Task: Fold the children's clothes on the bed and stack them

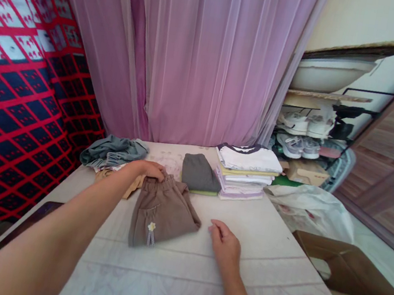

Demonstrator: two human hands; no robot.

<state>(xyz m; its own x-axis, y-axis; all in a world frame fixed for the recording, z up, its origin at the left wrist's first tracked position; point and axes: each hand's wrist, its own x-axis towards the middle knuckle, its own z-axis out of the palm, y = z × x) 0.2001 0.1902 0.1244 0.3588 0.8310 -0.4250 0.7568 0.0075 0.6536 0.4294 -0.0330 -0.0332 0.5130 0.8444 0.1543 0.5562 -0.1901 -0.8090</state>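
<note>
A pair of brown pants with a gathered elastic waistband lies on the table, a small flower and striped cords on its front. My left hand is closed on the waistband at the far side. To the right of the pants, apart from them, my right hand rests low over the tabletop with its fingers curled in and nothing visible in them. Behind the pants lies a folded dark grey garment on something green. A stack of folded clothes, mostly white, stands beside it.
Crumpled grey-blue clothes and a tan garment lie at the table's left. A dark flat object is along the left edge. A purple curtain hangs behind. An open cardboard box and a shoe rack stand right.
</note>
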